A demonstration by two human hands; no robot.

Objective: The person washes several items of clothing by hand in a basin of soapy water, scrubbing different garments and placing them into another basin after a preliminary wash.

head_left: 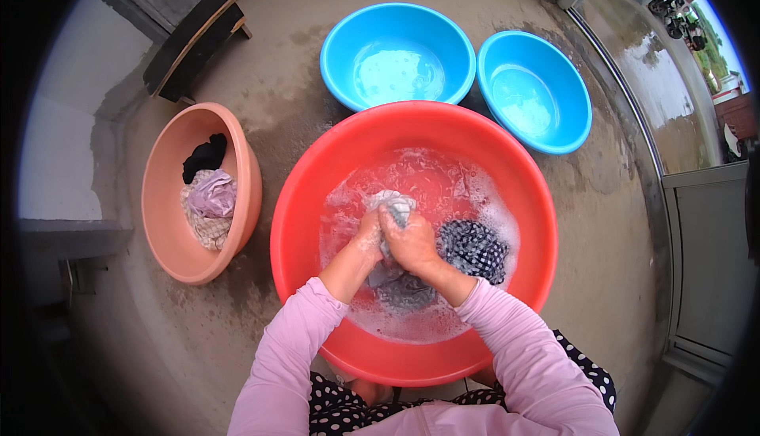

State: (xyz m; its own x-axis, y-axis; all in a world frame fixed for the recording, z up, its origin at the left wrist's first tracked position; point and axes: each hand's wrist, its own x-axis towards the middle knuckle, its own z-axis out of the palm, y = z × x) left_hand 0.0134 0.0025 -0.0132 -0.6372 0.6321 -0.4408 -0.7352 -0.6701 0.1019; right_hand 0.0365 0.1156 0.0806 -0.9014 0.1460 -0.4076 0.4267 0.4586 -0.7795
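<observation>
Both my hands meet over the middle of a large red basin (297, 222) that holds soapy water. My left hand (369, 234) and my right hand (411, 239) are closed around a wet, soapy grey-and-white cloth (393, 201). Part of that cloth bunches above my fingers, and some grey fabric (405, 293) lies in the water below my wrists; whether the two are one piece, I cannot tell. Right of my right hand, a dark blue-and-white patterned cloth (473, 250) sits crumpled in the foam. My fingertips are partly hidden by the cloth and by each other.
At the left stands a peach basin (162, 222) with a black cloth (205, 157), a lilac cloth (214, 195) and a checked cloth. Two blue basins (333, 79) (582, 119) are beyond the red one. A dark wooden stool (186, 44) is at the far left; a door (708, 254) stands at the right.
</observation>
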